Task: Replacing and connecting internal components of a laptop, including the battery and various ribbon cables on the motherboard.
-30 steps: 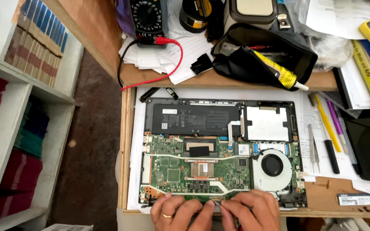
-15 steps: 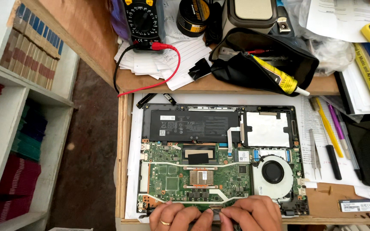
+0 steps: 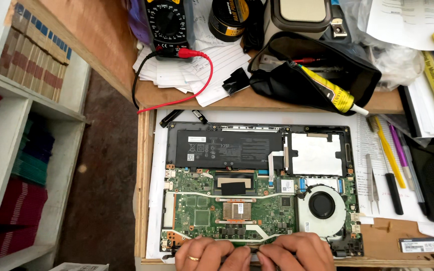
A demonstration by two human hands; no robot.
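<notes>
I see the work centred on an opened laptop (image 3: 259, 188) lying base-up on the tabletop (image 3: 388, 241), its cover off and the internals exposed.

Left to right along the near edge:

1. Left hand (image 3: 207, 255) — ring on one finger, fingers curled down onto the near edge of the board (image 3: 227, 213), beside the left hinge. I judge it pinched on a small part there, but the fingertips hide what it is, so I cannot tell whether the grip is closed on anything.
2. Right hand (image 3: 297, 253) — touching the left hand at the knuckles, fingers pressed on the same edge strip. Its grip is likewise hidden.

Step in hand, as I judge it: both hands are working a connector or cable at the near middle of the board, between the hinges.

Further back, the battery (image 3: 224, 148) sits along the far side and the fan (image 3: 322, 206) at the near right of the board — both in place. Tweezers (image 3: 371, 183) and a screwdriver (image 3: 388, 168) lie just right of the laptop, untouched.

Next move calls for even pressure from both thumbs, kept low and level, since a slanted pull could strain the fitting.
</notes>
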